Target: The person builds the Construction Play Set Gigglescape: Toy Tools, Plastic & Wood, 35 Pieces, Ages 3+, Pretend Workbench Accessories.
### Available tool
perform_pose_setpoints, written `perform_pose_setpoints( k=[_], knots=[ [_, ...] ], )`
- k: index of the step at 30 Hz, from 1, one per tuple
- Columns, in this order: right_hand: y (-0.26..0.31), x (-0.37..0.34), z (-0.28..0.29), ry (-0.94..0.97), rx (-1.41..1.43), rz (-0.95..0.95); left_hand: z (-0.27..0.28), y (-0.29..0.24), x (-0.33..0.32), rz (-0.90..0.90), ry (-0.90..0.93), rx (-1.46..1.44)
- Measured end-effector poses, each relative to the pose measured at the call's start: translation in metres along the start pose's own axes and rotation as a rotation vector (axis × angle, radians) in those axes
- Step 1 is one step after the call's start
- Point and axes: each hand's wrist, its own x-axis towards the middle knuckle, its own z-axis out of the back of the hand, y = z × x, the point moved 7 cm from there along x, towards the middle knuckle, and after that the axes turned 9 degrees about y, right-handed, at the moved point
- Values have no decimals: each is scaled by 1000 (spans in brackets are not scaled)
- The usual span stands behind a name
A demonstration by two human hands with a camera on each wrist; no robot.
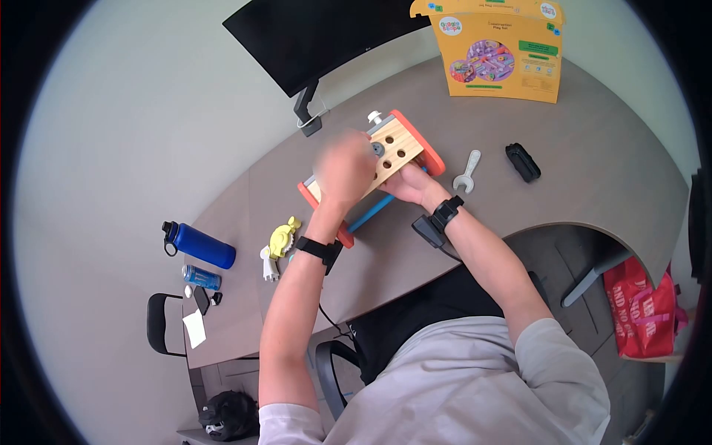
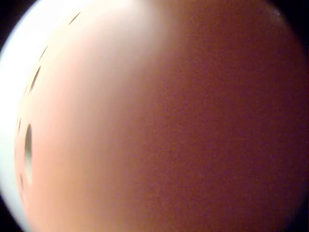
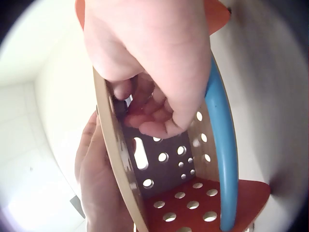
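A toy workbench [image 1: 404, 141] with a pale wooden holed top, red ends and a blue rod [image 1: 371, 213] is tilted between both hands. My left hand [image 1: 346, 169], blurred in the head view, lies over the top beside a round grey piece [image 1: 377, 149]; its fingertips are hidden there. In the right wrist view the left hand [image 3: 99, 179] is against the panel's outer face. My right hand [image 1: 408, 183] reaches in from below. Inside the frame, the right fingers [image 3: 161, 126] curl and pinch a small dark piece [image 3: 120, 107] at the panel's inner face. The left wrist view is mostly reddish blur.
A toy wrench [image 1: 466, 172] and a black case [image 1: 523, 162] lie right of the workbench. Yellow and white toy pieces [image 1: 282, 239], a blue bottle [image 1: 200, 245] and a can [image 1: 202, 277] are at left. A yellow box [image 1: 504, 63] and a monitor [image 1: 326, 41] stand behind.
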Motion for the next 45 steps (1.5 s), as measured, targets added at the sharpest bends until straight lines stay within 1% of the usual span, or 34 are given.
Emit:
perform_pose_setpoints(
  k=[1,3,4,5,6,8,9,10,12,13,15,16,18,19,21,22,24,25,26,27,28,29,31,32,35,41,45],
  knots=[
    [-2,-1,0,-29,17,-10,1,-2,-1,-15,-4,23],
    [-3,-4,5,-4,-3,-33,-1,-2,-2,-31,-13,45],
    [-5,-5,7,20,-19,-57,-1,-4,-3,-71,-17,67],
    [-2,-11,0,-8,16,-77,-1,-6,-3,-110,-21,90],
    [-4,-14,4,-5,13,-81,-2,-4,-5,-107,-25,90],
    [-10,-21,16,-39,-183,-205,-3,-9,-8,-168,-61,123],
    [-5,-29,10,-95,-198,-210,-3,-9,-10,-160,-58,112],
    [2,-36,1,-95,-201,-214,-4,-8,-10,-157,-60,110],
    [16,-55,-15,-26,-428,-336,-3,-13,-15,-186,-85,158],
    [25,-61,-22,-26,-430,-340,-3,-14,-18,-182,-87,155],
    [41,-74,-38,68,-1025,-526,-1,-18,-24,-203,-98,177],
    [54,-80,-46,70,-1029,-529,-1,-19,-27,-200,-102,176],
    [71,-94,-67,269,-1350,-607,-2,-26,-38,-242,-112,195],
    [79,-102,-75,277,-1349,-611,-3,-25,-43,-234,-113,196],
    [103,-110,-103,332,-1620,-312,-8,-28,-52,-293,-109,246],
    [108,-112,-111,336,-1619,-316,-9,-26,-57,-288,-109,245],
    [123,-114,-118,217,-1466,-271,-17,-30,-66,-353,-75,329],
    [128,-112,-121,173,-1487,-247,-21,-28,-70,-350,-75,327],
    [127,-112,-119,175,-1488,-249,-24,-31,-74,-397,-86,406],
    [129,-110,-116,150,-1501,-192,-28,-34,-78,-442,-97,487],
    [132,-107,-114,129,-1513,-135,-31,-31,-78,-434,-97,490],
    [132,-107,-116,143,-1509,-136,-32,-31,-78,-434,-104,485],
    [129,-105,-120,176,-1507,-225,-32,-29,-79,-435,-101,484],
    [126,-103,-120,207,-1498,-230,-32,-27,-79,-409,-99,497],
    [122,-104,-114,220,-1472,-281,-35,-28,-81,-434,-94,519],
    [120,-103,-118,235,-1468,-306,-38,-22,-85,-462,-98,482],
    [117,-104,-121,252,-1481,-329,-38,-20,-86,-449,-107,451]
  ],
)
